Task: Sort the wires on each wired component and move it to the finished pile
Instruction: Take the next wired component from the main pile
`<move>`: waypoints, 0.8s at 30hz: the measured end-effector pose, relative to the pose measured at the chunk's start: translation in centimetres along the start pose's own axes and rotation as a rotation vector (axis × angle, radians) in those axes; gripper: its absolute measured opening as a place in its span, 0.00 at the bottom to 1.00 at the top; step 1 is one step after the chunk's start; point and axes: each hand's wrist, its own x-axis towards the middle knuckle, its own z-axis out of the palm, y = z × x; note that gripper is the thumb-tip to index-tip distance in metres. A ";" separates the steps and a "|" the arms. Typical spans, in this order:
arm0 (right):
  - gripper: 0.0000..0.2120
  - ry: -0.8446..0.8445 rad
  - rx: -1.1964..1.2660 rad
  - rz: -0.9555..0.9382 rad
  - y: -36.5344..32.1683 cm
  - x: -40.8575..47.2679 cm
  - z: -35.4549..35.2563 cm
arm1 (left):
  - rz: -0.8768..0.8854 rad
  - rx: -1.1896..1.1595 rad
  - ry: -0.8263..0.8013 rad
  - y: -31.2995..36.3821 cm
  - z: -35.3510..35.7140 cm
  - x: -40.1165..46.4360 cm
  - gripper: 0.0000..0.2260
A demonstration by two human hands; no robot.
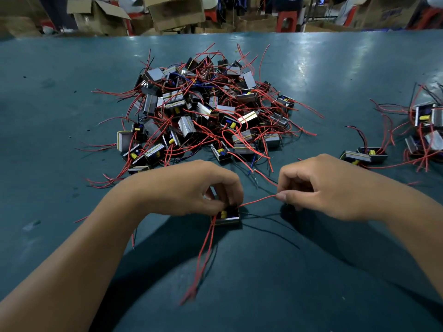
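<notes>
So, low in the middle, the left hand (191, 188) grips one component (226, 215) while the right hand (318, 185) pinches its red wire (257, 200). The big pile (206, 111) above waits; the small finished pile (424, 130) sits right.

Teal glossy surface (72, 121) w/ overhead light glare far right; far bkgd: open cardboard boxes (172, 10), red plastic stools (286, 21).
</notes>
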 end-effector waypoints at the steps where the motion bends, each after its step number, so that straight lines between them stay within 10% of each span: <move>1: 0.08 -0.004 0.002 -0.002 0.1 0.0 -0.1 | -0.012 -0.011 -0.006 0.0 0.0 0.0 0.12; 24: 0.13 0.106 0.123 0.012 2.1 -0.5 -2.3 | -0.066 0.034 -0.047 -0.6 0.2 0.2 0.05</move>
